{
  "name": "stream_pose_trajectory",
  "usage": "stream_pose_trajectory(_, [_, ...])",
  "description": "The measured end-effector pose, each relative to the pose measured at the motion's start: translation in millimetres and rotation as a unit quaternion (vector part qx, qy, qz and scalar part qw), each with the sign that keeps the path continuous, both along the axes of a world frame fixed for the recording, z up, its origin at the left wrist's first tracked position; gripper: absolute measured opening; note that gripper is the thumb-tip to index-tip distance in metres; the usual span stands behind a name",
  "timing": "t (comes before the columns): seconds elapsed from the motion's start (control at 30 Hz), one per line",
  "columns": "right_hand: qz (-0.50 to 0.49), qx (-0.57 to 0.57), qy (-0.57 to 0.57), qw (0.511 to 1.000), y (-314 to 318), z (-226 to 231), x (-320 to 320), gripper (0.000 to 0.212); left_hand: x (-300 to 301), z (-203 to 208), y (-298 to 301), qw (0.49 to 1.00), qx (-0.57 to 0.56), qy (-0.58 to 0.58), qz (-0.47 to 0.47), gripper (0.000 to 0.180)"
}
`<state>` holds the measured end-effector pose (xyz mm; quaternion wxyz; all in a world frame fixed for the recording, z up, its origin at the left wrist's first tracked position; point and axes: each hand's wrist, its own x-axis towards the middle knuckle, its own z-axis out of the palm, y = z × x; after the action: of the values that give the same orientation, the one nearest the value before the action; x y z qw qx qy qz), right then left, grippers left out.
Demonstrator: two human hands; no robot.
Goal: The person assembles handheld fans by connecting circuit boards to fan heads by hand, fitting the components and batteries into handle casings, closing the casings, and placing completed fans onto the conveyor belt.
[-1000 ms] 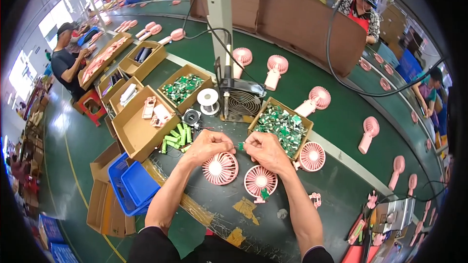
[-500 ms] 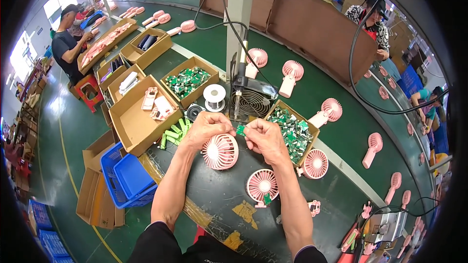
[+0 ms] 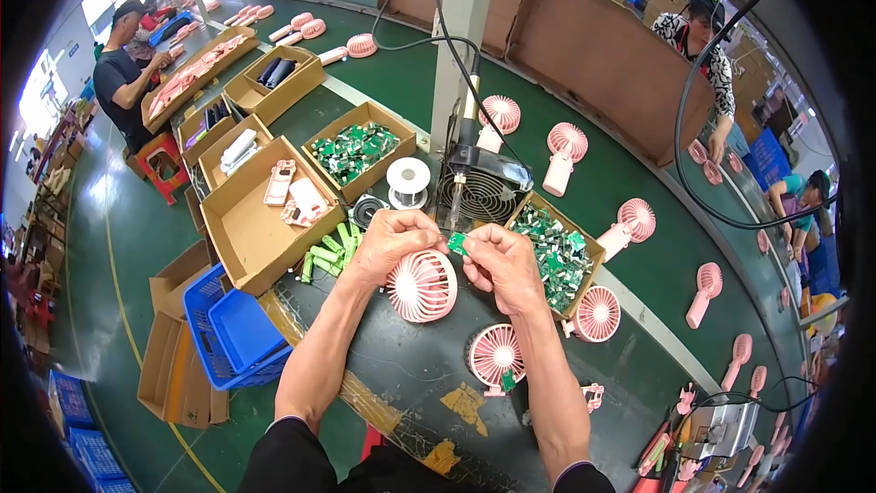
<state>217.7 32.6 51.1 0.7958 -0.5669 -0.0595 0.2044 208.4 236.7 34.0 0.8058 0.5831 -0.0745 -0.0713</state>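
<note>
My right hand (image 3: 503, 267) pinches a small green circuit board (image 3: 458, 243) between thumb and fingertips. Close against the board's left side is my left hand (image 3: 394, 248), its thumb and fingers pressed together; whatever lies in that pinch is too small to make out. A pink fan head (image 3: 422, 287) sits just below the left hand, its ribbed cage tilted. Beyond the fingertips, a soldering iron (image 3: 467, 132) points downward in front of a black fan grille (image 3: 484, 196). Beside my right forearm lies another pink fan head (image 3: 497, 352) with a green board attached at its lower edge.
Boxes of green boards stand left (image 3: 364, 111) and right (image 3: 598, 258) of a solder spool (image 3: 407, 183). Green battery cells (image 3: 330, 251) lie by my left forearm. Pink handheld fans (image 3: 567, 142) rest on the green conveyor (image 3: 534, 110). Co-workers work at far left and right.
The view has shifted slightly, so the bench sits a little differently in it. Both hands keep their pinch, close together. At far right, a co-worker's arm now reaches down toward pink parts.
</note>
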Motion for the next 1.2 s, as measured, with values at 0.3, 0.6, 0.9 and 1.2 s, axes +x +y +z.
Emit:
stream_pose_trajectory(0.3, [-0.014,-0.025,-0.024,0.999,0,5,-2,0.011,-2,1,-3,1.000,-0.011,0.006,0.012,0.012])
stream_pose_trajectory(0.6, [-0.023,-0.020,-0.033,0.999,2,8,-4,0.012,-3,4,-3,1.000,-0.013,0.004,0.016,0.013])
stream_pose_trajectory(0.9, [-0.041,-0.021,-0.031,0.998,5,10,-6,0.011,-3,4,-3,1.000,-0.011,0.008,0.021,0.013])
stream_pose_trajectory(1.2, [-0.050,-0.011,0.001,0.999,9,5,-4,0.009,-6,-6,-15,0.992,-0.083,0.040,0.084,0.010])
